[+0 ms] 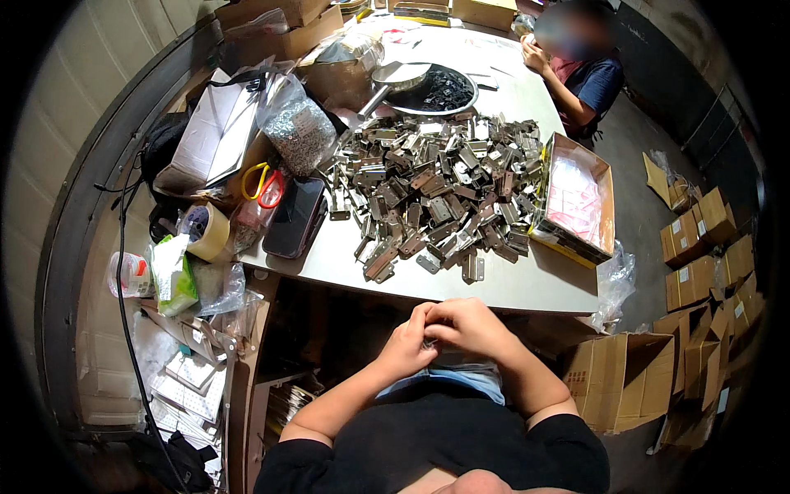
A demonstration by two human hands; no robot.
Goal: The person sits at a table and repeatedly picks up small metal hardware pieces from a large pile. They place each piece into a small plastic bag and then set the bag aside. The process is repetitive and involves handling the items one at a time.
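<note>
Both forearms (350, 403) angle inward, curled left hand (406, 341) touching right hand (471, 326), just this side of the table (547, 282); whether they clamp anything, I can't tell! Metal pieces (448, 193) heap atop that table.

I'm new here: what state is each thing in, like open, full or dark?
Left hand: curled, touching the right hand.
Right hand: curled; whether it holds anything is unclear.
Silvery metal hinge-like pieces: heaped loose on the white table.
Rectangular cardboard box: open, holding pink-white packets.
Round metal bowl: holding black pieces.
Black rectangular phone: screen dark.
Clear plastic bag: filled with small pieces.
</note>
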